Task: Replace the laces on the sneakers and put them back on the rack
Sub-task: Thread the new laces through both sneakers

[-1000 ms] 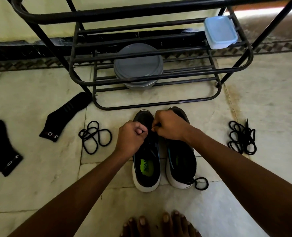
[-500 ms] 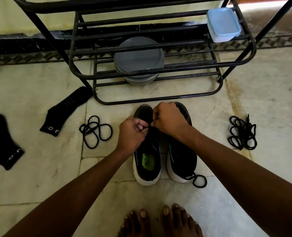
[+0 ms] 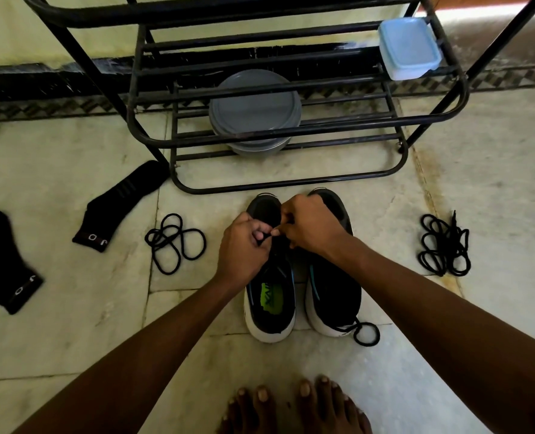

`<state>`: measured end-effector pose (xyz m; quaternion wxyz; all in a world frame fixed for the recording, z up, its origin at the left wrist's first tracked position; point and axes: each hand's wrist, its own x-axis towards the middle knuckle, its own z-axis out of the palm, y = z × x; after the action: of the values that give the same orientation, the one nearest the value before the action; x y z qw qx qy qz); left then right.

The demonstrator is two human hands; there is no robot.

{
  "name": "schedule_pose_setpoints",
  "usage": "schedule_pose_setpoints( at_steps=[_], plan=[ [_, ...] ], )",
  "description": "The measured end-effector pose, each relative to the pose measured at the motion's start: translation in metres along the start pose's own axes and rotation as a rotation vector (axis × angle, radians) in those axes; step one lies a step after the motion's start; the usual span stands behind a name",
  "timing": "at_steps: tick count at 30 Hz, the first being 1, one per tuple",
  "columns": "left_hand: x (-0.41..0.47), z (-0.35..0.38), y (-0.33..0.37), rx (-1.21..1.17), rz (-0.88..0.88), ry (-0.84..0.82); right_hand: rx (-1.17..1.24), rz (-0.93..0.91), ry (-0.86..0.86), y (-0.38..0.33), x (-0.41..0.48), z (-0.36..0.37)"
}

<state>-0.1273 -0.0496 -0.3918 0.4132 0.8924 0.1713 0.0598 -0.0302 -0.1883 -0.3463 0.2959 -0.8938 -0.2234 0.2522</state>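
Note:
Two black sneakers with white soles stand side by side on the floor, toes toward the black metal rack point(image 3: 291, 183). The left sneaker point(image 3: 271, 308) shows a green insole. The right sneaker point(image 3: 335, 296) has a black lace end looping out at its heel. My left hand point(image 3: 244, 245) and my right hand point(image 3: 310, 227) meet over the left sneaker's front, both pinching its black lace; the lace itself is mostly hidden by my fingers. A loose black lace point(image 3: 174, 242) lies left of the shoes. Another loose lace point(image 3: 444, 245) lies bunched to the right.
On the rack sit a grey round lidded container point(image 3: 255, 104) and a pale blue plastic box point(image 3: 408, 48). Two black socks point(image 3: 119, 205) point(image 3: 3, 261) lie on the tiled floor at the left. My bare toes point(image 3: 291, 405) are at the bottom edge.
Both hands stay pinched together over the left sneaker, with only small finger movement. The view has tilted slightly, so the shoes and rack appear a little higher in frame.

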Motion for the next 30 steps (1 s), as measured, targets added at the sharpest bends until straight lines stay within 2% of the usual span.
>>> schedule_pose_setpoints(
  at_steps=[4, 7, 11, 15, 20, 23, 25, 27, 28, 30],
  plan=[
    [0.004, 0.001, -0.004, 0.014, 0.026, -0.052, -0.027, -0.035, -0.014, 0.008, 0.006, -0.003],
    [0.005, -0.002, -0.007, 0.001, 0.062, -0.119, -0.086, -0.083, 0.086, 0.007, 0.01, -0.003],
    [0.003, -0.011, -0.009, -0.198, 0.044, -0.17, 0.048, -0.186, 0.195, -0.002, 0.012, -0.002],
    [0.0, -0.019, -0.01, -0.408, -0.106, -0.214, 0.542, -0.108, -0.013, -0.003, 0.017, 0.005],
    [-0.004, -0.035, -0.002, -0.913, -0.275, -0.154, 0.671, -0.054, -0.125, 0.0, 0.028, 0.003],
    [-0.014, -0.048, 0.008, -1.103, -0.326, -0.124, 0.658, -0.07, -0.152, 0.002, 0.03, 0.005],
    [-0.018, -0.061, 0.015, -1.187, -0.36, -0.038, 0.664, -0.081, -0.157, 0.005, 0.03, 0.007],
    [-0.018, -0.076, 0.018, -1.165, -0.399, 0.121, 0.667, -0.088, -0.162, 0.007, 0.03, 0.008],
    [-0.018, -0.083, 0.017, -1.07, -0.396, 0.203, 0.663, -0.091, -0.163, 0.008, 0.03, 0.008],
    [-0.02, -0.1, 0.01, -0.668, -0.251, 0.342, 0.647, -0.101, -0.164, 0.007, 0.031, 0.008]
  ],
)
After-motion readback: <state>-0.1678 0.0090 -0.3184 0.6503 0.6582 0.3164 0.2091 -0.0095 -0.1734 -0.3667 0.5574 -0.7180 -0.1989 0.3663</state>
